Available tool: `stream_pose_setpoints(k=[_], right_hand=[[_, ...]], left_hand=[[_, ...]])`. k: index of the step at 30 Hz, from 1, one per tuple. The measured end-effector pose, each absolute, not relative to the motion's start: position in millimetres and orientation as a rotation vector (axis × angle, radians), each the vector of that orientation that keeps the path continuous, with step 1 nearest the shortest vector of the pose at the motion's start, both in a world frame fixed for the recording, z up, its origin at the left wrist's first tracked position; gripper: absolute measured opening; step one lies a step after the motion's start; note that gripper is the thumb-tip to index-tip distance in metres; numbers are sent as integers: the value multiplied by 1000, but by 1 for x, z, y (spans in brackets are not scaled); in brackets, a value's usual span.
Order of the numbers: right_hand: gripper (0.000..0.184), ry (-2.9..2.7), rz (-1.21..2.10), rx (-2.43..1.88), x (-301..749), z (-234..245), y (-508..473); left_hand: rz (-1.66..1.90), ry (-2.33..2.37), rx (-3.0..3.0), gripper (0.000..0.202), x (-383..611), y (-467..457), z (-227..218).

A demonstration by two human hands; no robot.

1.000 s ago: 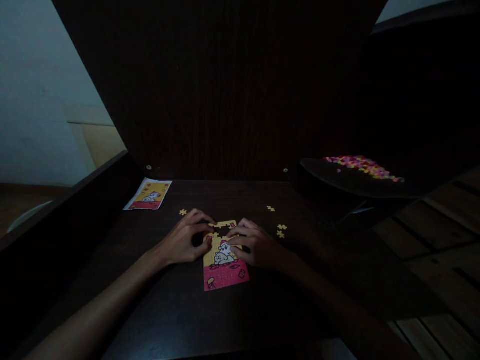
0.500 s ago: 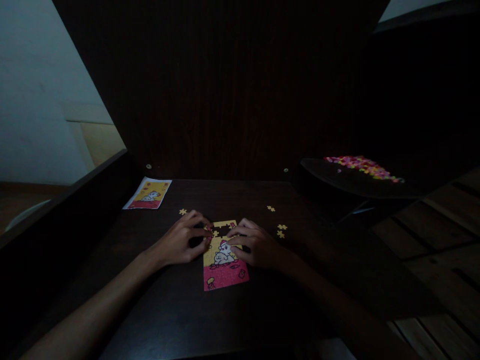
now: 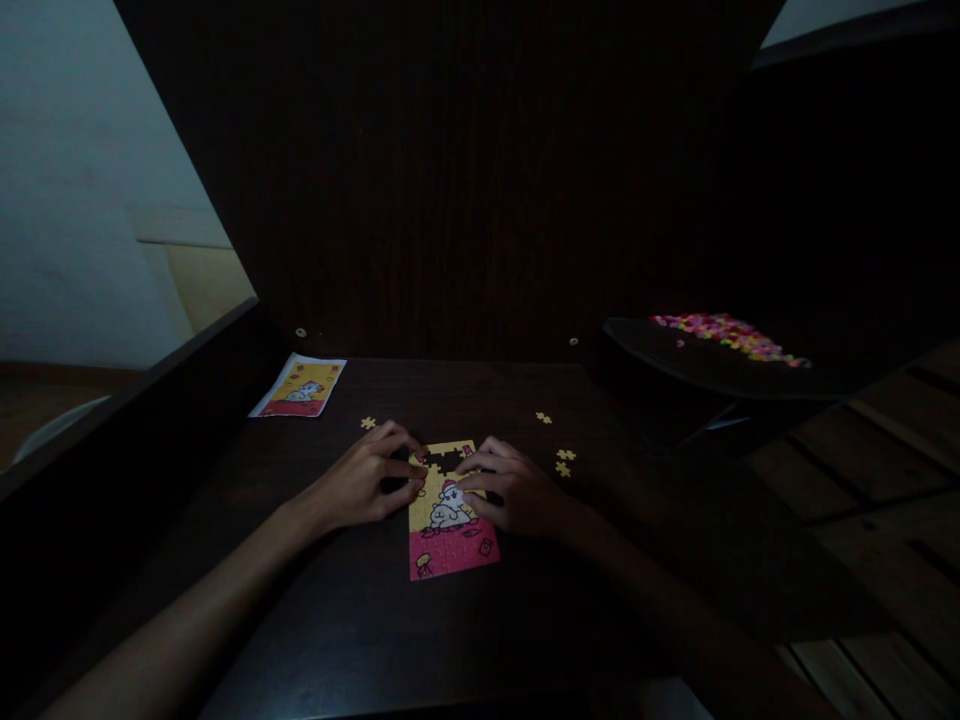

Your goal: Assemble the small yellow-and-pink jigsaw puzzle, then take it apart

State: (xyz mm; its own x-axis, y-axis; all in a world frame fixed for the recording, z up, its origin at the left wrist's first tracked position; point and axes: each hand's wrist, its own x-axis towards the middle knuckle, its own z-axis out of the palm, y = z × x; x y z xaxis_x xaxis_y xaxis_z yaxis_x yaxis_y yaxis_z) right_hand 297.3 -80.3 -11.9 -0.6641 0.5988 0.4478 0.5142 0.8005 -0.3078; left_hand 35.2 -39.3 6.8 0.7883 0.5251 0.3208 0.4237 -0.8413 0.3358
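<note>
A small yellow and red jigsaw puzzle (image 3: 450, 535) with a white cartoon figure lies on the dark table (image 3: 360, 610), with a gap near its top edge. My left hand (image 3: 367, 480) rests at the puzzle's upper left corner, fingers curled and fingertips pressed on the pieces there. My right hand (image 3: 517, 488) lies on the puzzle's upper right side, fingers bent and pressing down. Whether either hand pinches a loose piece is too dark to make out.
A printed reference picture (image 3: 300, 387) lies at the table's far left. Loose yellow pieces sit at the left (image 3: 367, 423) and at the right (image 3: 562, 460). A dark tray with colourful pieces (image 3: 724, 335) stands at the right. A dark panel rises behind the table.
My left fingertips have shifted slightly along the puzzle's top left edge. The right hand has barely moved.
</note>
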Motion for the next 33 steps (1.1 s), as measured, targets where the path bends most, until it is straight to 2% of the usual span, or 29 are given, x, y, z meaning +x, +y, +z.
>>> stream_pose_setpoints(k=[11, 17, 22, 27, 33], right_hand=[[12, -2388, 169, -837, 301, -10, -80], [11, -2370, 175, -844, 304, -11, -79], [9, -2374, 163, -838, 304, -11, -79], [10, -2369, 152, -841, 304, -10, -79], [13, -2363, 144, -859, 306, -12, -78]], left_hand=[[581, 767, 2753, 28, 29, -36, 6], [718, 1394, 2619, 40, 3, -16, 5], [570, 1571, 2503, 50, -9, -4, 1], [472, 1555, 2502, 47, -11, 1, -3], [523, 1490, 2561, 40, -13, 2, -5]])
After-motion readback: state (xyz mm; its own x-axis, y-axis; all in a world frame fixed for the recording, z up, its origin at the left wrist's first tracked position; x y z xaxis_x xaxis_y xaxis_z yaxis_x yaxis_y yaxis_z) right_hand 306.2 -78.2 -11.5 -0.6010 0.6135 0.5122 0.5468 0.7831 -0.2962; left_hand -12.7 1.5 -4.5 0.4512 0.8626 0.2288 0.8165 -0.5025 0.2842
